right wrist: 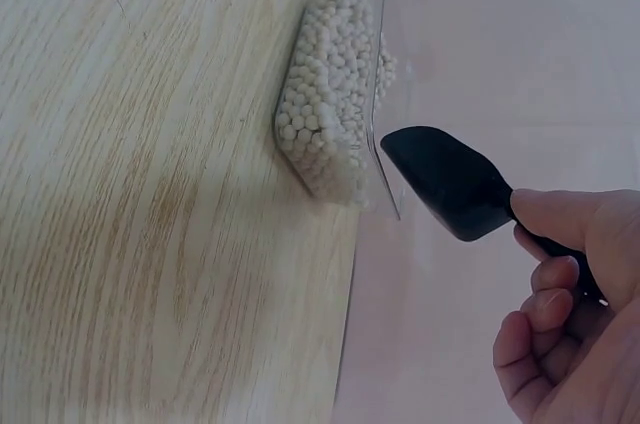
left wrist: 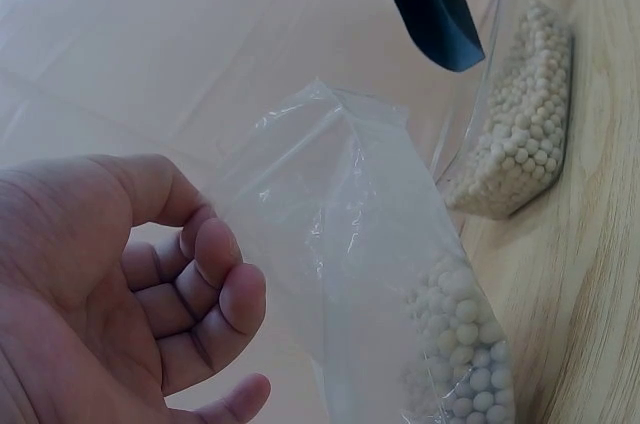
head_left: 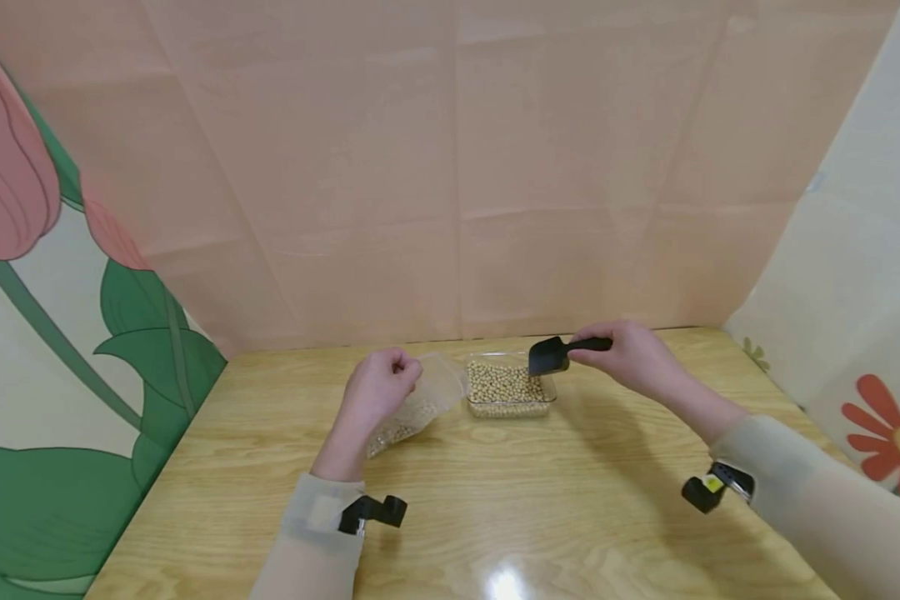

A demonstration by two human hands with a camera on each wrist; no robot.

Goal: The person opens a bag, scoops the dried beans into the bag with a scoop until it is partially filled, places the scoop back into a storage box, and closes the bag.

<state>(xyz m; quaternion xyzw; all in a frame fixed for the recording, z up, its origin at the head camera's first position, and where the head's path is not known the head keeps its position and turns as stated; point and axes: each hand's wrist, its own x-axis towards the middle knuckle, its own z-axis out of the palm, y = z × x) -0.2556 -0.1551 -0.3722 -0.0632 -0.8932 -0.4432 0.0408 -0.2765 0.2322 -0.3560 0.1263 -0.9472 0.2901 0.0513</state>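
Note:
My left hand [head_left: 378, 387] pinches the upper edge of a clear plastic bag [left wrist: 340, 184] between thumb and forefinger. Pale round beans [left wrist: 462, 334] lie in the bottom of the bag, which leans on the table left of a clear rectangular container [head_left: 510, 408]. Similar beans [head_left: 502, 382] fill much of that container. In my right hand [head_left: 633, 358] is the handle of a small black scoop [head_left: 547, 357], its blade tilted down over the container's right side. No beans show in the scoop's dark bowl in the left wrist view.
Everything stands on a light wood-grain table [head_left: 450, 500]. A pink cloth backdrop [head_left: 450, 183] hangs right behind the table's far edge. Walls printed with flowers flank it on the left and right.

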